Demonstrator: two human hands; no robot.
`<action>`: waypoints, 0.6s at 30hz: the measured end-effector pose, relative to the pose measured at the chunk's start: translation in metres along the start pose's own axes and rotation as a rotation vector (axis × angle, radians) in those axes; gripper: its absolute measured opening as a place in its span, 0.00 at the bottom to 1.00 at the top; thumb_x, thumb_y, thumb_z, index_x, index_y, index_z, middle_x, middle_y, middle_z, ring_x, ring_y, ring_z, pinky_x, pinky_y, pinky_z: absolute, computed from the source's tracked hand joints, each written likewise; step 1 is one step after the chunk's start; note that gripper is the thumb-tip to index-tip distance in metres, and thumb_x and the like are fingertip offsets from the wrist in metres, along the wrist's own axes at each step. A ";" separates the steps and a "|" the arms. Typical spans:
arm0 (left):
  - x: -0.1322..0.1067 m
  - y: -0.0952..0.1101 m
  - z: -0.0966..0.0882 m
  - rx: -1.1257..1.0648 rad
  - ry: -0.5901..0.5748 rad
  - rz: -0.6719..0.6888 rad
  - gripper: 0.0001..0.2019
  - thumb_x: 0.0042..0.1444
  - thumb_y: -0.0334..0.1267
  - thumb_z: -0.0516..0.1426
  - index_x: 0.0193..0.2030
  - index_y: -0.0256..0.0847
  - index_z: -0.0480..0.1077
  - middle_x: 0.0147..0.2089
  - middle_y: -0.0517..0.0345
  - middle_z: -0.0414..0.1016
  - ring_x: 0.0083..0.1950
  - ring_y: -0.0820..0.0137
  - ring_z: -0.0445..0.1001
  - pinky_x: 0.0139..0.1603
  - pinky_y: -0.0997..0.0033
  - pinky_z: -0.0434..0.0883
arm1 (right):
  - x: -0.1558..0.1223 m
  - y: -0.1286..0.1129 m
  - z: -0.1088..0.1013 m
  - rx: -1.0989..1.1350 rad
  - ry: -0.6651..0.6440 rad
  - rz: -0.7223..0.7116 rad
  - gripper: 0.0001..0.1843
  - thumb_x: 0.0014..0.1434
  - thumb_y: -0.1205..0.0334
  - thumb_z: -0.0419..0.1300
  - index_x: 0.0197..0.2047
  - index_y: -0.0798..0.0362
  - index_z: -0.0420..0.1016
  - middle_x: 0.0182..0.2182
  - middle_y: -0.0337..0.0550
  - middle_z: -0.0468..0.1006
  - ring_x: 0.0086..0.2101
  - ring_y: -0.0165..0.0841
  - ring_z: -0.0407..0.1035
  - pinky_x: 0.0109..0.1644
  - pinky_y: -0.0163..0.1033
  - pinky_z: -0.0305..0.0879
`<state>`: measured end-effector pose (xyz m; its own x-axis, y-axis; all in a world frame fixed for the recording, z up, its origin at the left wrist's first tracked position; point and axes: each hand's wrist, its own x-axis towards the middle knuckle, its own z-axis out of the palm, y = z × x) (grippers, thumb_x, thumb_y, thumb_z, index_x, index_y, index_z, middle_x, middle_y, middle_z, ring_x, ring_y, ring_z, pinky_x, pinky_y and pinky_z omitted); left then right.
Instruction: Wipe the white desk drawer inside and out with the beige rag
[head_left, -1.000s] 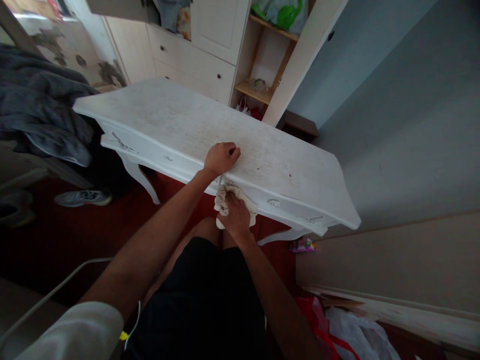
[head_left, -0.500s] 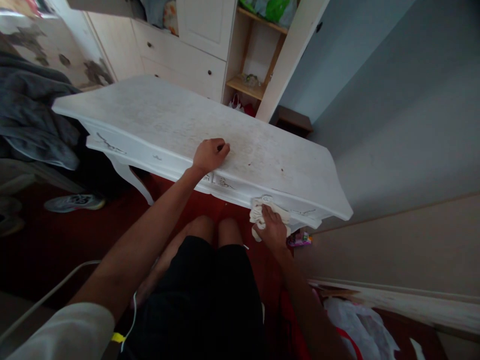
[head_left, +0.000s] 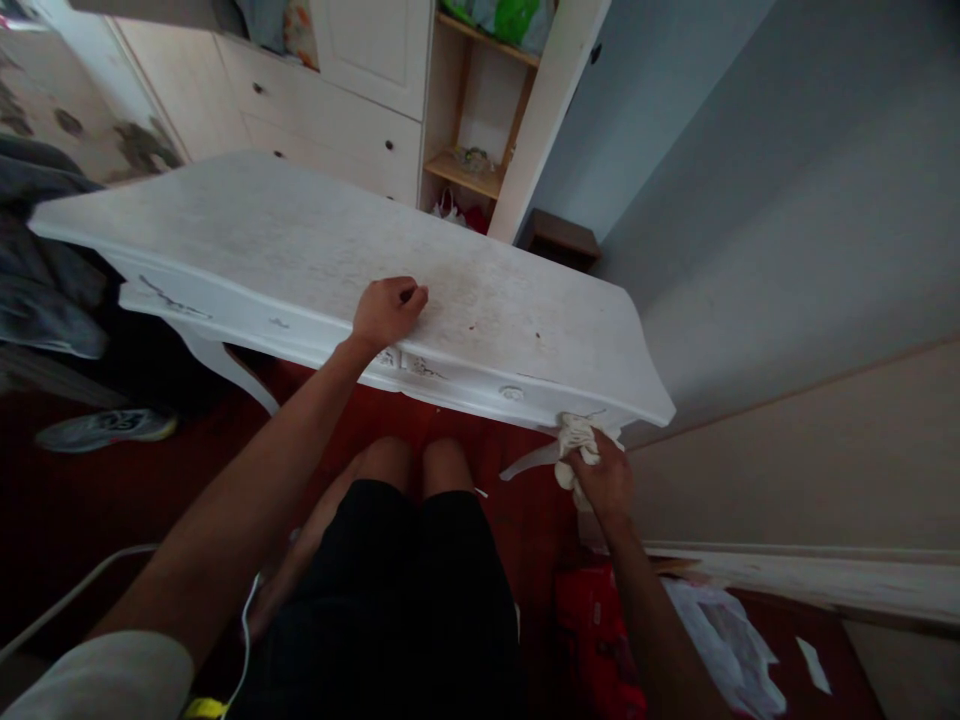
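A white dressing table (head_left: 285, 220) with carved drawer fronts stands across the view, its top scuffed and stained. My left hand (head_left: 388, 312) rests near the front edge of the top, curled into a loose fist with nothing visible in it. At the right end of the drawer front, my right hand (head_left: 606, 478) grips a crumpled cream cloth (head_left: 577, 440) and presses it against the front. Part of the cloth hangs below the fingers. A round drawer knob (head_left: 512, 393) shows to the left of the cloth.
Behind the table stands a white wardrobe (head_left: 352, 110) with an open door. A grey shoe (head_left: 109, 428) lies on the red floor at left. By my right arm are a red bag (head_left: 596, 640) and a white plastic bag (head_left: 720, 640). A cable (head_left: 82, 585) runs at lower left.
My right hand has moved right along the drawer front with the cloth, uncovering the round knob. My left hand keeps its place on the tabletop while the view has shifted slightly right.
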<state>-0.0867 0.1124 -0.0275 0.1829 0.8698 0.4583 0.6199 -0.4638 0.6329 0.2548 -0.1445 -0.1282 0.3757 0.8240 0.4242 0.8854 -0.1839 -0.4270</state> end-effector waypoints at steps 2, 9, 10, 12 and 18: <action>0.000 0.001 -0.001 0.001 -0.001 -0.005 0.17 0.57 0.46 0.50 0.23 0.39 0.66 0.23 0.54 0.67 0.26 0.70 0.60 0.31 0.69 0.55 | 0.007 -0.008 -0.017 0.068 0.064 0.094 0.26 0.51 0.49 0.61 0.49 0.56 0.78 0.41 0.52 0.80 0.39 0.44 0.73 0.47 0.49 0.68; -0.002 0.006 -0.003 0.035 0.009 0.008 0.17 0.57 0.46 0.49 0.21 0.40 0.62 0.22 0.56 0.63 0.25 0.71 0.58 0.29 0.68 0.53 | 0.062 -0.028 -0.083 0.081 0.473 0.043 0.27 0.46 0.55 0.61 0.49 0.58 0.78 0.42 0.52 0.79 0.39 0.42 0.74 0.47 0.47 0.69; -0.002 0.006 -0.003 0.037 0.009 0.009 0.17 0.57 0.46 0.49 0.21 0.40 0.62 0.22 0.56 0.63 0.24 0.71 0.57 0.29 0.68 0.53 | 0.073 -0.033 -0.089 0.080 0.529 -0.010 0.26 0.47 0.57 0.61 0.49 0.58 0.78 0.42 0.52 0.79 0.39 0.42 0.74 0.48 0.47 0.69; -0.002 0.006 -0.003 0.042 0.003 0.008 0.18 0.58 0.46 0.49 0.20 0.40 0.62 0.21 0.56 0.63 0.25 0.71 0.57 0.30 0.68 0.53 | 0.095 -0.044 -0.100 0.094 0.658 -0.122 0.25 0.47 0.61 0.60 0.50 0.60 0.77 0.43 0.53 0.79 0.41 0.42 0.74 0.48 0.47 0.69; -0.001 0.006 -0.004 0.054 -0.006 -0.007 0.18 0.57 0.47 0.49 0.20 0.40 0.62 0.21 0.56 0.62 0.25 0.71 0.58 0.29 0.68 0.52 | 0.170 -0.079 -0.098 -0.002 0.783 -0.432 0.28 0.54 0.57 0.61 0.55 0.66 0.70 0.47 0.61 0.74 0.48 0.44 0.70 0.53 0.50 0.65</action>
<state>-0.0863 0.1082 -0.0219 0.1826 0.8742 0.4498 0.6614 -0.4477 0.6017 0.2760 -0.0422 0.0561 0.0876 0.2196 0.9717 0.9931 0.0567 -0.1023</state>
